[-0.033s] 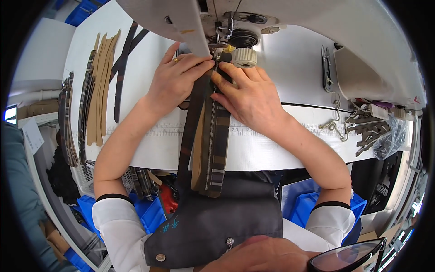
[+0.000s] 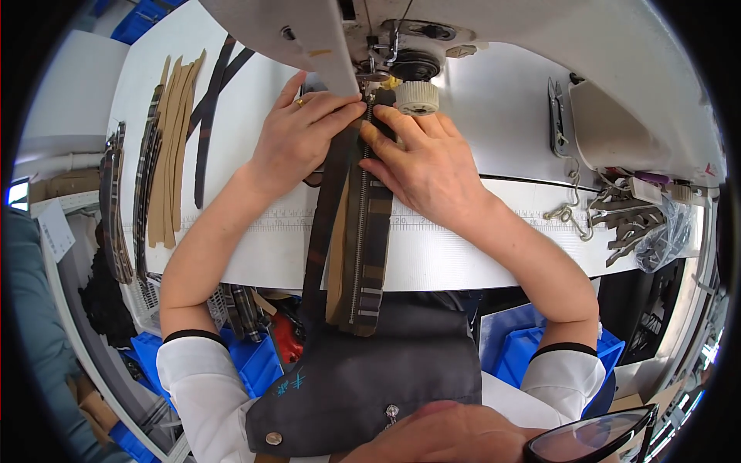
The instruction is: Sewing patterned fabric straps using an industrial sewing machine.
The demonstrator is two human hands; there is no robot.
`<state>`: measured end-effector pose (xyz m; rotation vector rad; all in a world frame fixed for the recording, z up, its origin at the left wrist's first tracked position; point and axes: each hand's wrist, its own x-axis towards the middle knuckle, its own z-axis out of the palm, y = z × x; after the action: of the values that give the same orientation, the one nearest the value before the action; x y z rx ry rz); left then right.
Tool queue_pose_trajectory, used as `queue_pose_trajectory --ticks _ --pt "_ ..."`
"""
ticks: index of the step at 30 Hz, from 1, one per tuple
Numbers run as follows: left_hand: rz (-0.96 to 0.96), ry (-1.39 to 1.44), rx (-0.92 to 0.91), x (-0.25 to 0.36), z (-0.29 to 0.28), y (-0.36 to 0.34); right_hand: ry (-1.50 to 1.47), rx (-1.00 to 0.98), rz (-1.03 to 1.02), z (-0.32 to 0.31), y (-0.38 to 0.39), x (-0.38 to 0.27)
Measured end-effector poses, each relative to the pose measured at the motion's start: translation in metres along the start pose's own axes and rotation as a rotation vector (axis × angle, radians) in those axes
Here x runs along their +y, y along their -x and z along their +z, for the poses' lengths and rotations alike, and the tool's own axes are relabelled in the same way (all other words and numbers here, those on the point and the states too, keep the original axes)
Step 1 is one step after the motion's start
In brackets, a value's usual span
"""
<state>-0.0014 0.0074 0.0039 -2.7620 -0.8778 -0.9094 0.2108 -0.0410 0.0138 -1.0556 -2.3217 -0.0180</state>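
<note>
A metal-toothed zipper [image 2: 360, 224] runs lengthwise under the sewing machine [image 2: 282, 35], its lower end hanging over the table's near edge. Plaid fabric [image 2: 374, 266] edges it on the right and a brown strip [image 2: 335, 289] shows on its left. Further left lies a long dark strip [image 2: 319, 243]. My left hand [image 2: 297, 143] has its fingers pressed together on the dark strip's upper end, close to the needle area. Across the zipper, my right hand [image 2: 432, 158] is closed on the zipper's right edge with bent fingers and thumb. What lies beneath the fingertips is hidden.
Brown and plaid strips [image 2: 174, 154] lie at the left of the white table [image 2: 255, 255]. On the right are thread snips [image 2: 555, 116], a metal chain [image 2: 570, 212] and dark scraps beside a clear plastic bag [image 2: 668, 235]. Blue bins [image 2: 251, 366] stand below.
</note>
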Motion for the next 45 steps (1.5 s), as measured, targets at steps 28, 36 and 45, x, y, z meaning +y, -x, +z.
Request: queue_pose_trajectory --ticks 28,36,45 --pt "-0.010 0.008 0.052 -0.001 0.009 0.004 0.007 -0.051 -0.023 -0.004 -0.001 -0.001" --pt "-0.023 0.025 0.041 -0.001 0.010 0.002 0.017 -0.044 -0.034 -0.004 -0.001 0.000" --pt "-0.017 -0.008 -0.078 0.008 -0.002 0.007 -0.034 0.028 -0.022 -0.002 0.000 0.002"
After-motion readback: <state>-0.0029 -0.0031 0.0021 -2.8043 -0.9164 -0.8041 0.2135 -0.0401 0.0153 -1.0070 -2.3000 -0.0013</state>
